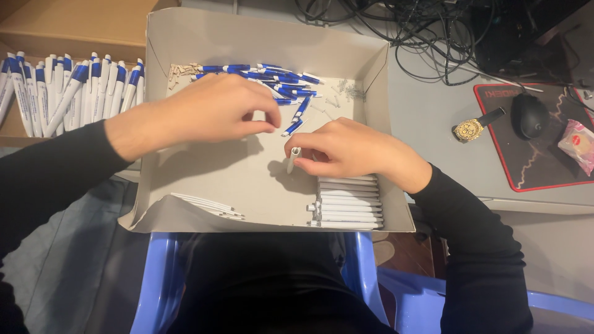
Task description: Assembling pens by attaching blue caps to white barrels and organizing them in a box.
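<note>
A shallow grey cardboard box (185, 179) lies in front of me on a blue plastic chair. My right hand (349, 148) pinches a white pen barrel (293, 159), open end up, over the box floor. My left hand (213, 110) hovers just left of it with fingertips pinched together; whether it holds a small part is hidden. Behind my hands lies a heap of blue pen tops (278, 83) with small springs (350, 91). White barrels are stacked at the box's front right (349, 204), and a few more lie at its front left (207, 206).
To the left, another box holds a row of assembled blue-and-white pens (68, 93). On the grey desk to the right sit a gold wristwatch (475, 127), a black mouse (529, 115) on a black-and-red pad, a pink wrapped packet (578, 142) and tangled black cables (421, 31).
</note>
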